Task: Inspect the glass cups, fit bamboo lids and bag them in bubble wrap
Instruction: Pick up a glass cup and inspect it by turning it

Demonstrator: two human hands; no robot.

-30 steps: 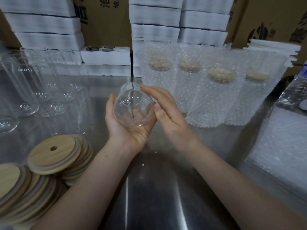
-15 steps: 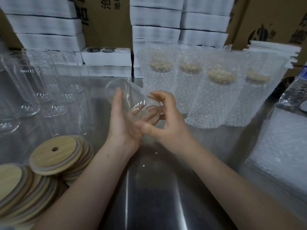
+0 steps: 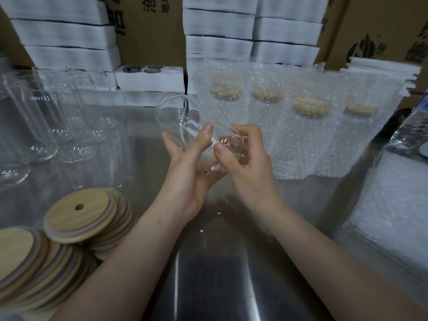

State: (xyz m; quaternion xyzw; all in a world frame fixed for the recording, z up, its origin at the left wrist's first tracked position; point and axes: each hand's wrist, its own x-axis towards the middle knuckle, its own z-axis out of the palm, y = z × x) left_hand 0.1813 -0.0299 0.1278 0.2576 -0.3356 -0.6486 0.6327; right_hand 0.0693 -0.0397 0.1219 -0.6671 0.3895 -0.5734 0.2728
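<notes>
Two bare forearms angled in from the lower edge, wrists close together at centre. The left hand [image 3: 187,174], palm turned inward, cradled a tilted glass cup [image 3: 183,122], thumb laid along its side and fingers straight behind it. The right hand [image 3: 251,169] gripped the cup's base, thumb in front, fingers curled round the far side.

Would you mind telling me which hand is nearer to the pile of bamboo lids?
Left. The left hand holds the glass cup to the right of the bamboo lids; the right hand grips the cup's base farther right.
</notes>
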